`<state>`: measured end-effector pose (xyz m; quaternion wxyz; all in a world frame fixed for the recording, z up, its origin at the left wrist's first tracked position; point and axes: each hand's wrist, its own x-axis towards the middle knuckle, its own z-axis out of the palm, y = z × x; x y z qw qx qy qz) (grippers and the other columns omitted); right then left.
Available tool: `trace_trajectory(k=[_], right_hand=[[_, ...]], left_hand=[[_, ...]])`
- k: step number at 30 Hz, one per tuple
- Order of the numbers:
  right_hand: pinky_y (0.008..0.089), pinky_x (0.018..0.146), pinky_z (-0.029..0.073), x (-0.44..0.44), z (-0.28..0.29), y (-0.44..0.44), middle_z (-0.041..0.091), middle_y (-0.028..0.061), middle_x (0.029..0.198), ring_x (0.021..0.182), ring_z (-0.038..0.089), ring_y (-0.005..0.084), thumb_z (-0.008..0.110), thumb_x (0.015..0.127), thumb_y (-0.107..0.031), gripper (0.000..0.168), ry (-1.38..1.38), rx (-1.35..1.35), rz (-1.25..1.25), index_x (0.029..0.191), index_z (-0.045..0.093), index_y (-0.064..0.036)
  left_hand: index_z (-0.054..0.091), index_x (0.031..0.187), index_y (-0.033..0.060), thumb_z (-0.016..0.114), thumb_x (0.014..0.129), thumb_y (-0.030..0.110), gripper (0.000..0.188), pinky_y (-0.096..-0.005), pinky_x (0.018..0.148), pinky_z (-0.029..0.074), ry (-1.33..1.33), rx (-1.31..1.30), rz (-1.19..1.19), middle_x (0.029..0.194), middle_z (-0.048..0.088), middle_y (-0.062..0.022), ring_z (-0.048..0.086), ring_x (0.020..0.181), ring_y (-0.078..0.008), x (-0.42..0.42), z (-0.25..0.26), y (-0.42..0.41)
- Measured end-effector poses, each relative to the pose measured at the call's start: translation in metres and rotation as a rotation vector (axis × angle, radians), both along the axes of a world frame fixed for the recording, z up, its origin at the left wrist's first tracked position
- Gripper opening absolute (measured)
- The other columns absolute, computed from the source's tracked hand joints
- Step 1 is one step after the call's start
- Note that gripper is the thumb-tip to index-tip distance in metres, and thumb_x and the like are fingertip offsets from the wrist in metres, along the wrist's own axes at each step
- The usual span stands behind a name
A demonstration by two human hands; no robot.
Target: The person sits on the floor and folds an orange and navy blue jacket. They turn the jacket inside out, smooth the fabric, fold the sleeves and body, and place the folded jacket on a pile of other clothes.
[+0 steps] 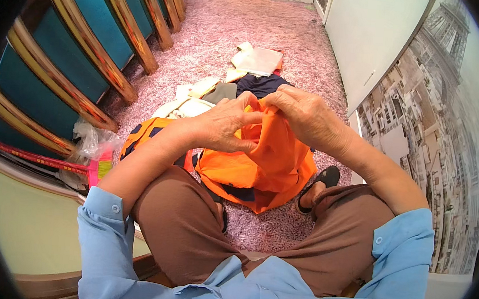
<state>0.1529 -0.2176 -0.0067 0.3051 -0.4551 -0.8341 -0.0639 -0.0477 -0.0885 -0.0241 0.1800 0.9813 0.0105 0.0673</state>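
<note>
Both my hands lift an orange fabric garment between my knees; its lower part, with dark navy patches, hangs down to the carpet. My left hand pinches the raised cloth at the left, thumb and fingers on either side of a fold. At the right, my right hand grips the top edge of the same cloth, close to the left fingertips. Just beyond lies a dark navy cloth, with a grey-green piece beside it. An orange and navy cloth lies partly behind my left forearm.
A cream cloth and a flat translucent packet lie on the pink carpet. Wooden slats and crumpled clear plastic stand at the left. A wall panel with a tower picture borders the right.
</note>
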Motion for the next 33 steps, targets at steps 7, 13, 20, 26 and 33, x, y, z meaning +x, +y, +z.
trace_trajectory(k=[7, 13, 20, 26, 33], right_hand=[[0.0362, 0.076, 0.053, -0.013, 0.005, 0.002, 0.056, 0.0136, 0.089, 0.086, 0.062, 0.0315, 0.056, 0.082, -0.001, 0.025, 0.070, 0.083, 0.103, 0.108, 0.056, 0.000], [0.0374, 0.081, 0.053, 0.003, 0.003, 0.001, 0.057, 0.0138, 0.096, 0.091, 0.061, 0.0310, 0.054, 0.084, -0.003, 0.024, -0.093, 0.046, -0.019, 0.107, 0.056, -0.001], [0.0383, 0.081, 0.052, 0.029, -0.019, -0.002, 0.055, 0.0126, 0.094, 0.093, 0.060, 0.0302, 0.053, 0.084, -0.002, 0.014, -0.276, -0.168, -0.132, 0.098, 0.055, -0.002], [0.0381, 0.079, 0.053, 0.011, -0.006, 0.002, 0.057, 0.0134, 0.094, 0.091, 0.061, 0.0306, 0.056, 0.083, -0.002, 0.019, -0.060, 0.054, -0.049, 0.101, 0.057, -0.001], [0.0369, 0.077, 0.055, -0.003, 0.005, 0.000, 0.058, 0.0126, 0.091, 0.086, 0.062, 0.0301, 0.058, 0.082, -0.002, 0.026, 0.003, 0.171, 0.070, 0.108, 0.060, 0.000]], left_hand=[[0.064, 0.100, 0.0019, 0.066, 0.080, 0.030, 0.034, -0.0440, 0.080, 0.050, 0.228, 0.282, 0.223, 0.097, 0.061, -0.0169, 0.064, 0.095, -0.0337, 0.011, 0.006, -0.009], [0.066, 0.097, 0.0065, 0.059, 0.086, 0.014, 0.015, -0.0436, 0.079, 0.052, 0.082, 0.033, 0.265, 0.089, 0.066, -0.0162, 0.066, 0.091, -0.0347, 0.004, 0.010, 0.000], [0.061, 0.093, 0.0028, 0.058, 0.094, 0.012, 0.009, -0.0376, 0.071, 0.051, -0.233, -0.128, 0.294, 0.080, 0.058, -0.0103, 0.061, 0.075, -0.0266, 0.005, 0.022, 0.006], [0.062, 0.099, 0.0050, 0.061, 0.091, 0.011, 0.010, -0.0401, 0.076, 0.051, -0.253, -0.013, 0.133, 0.095, 0.059, -0.0139, 0.060, 0.087, -0.0324, 0.006, 0.008, -0.001], [0.058, 0.109, 0.0128, 0.060, 0.088, 0.019, 0.021, -0.0491, 0.070, 0.051, 0.002, 0.210, 0.185, 0.091, 0.064, -0.0154, 0.065, 0.083, -0.0371, 0.005, -0.005, 0.007]])
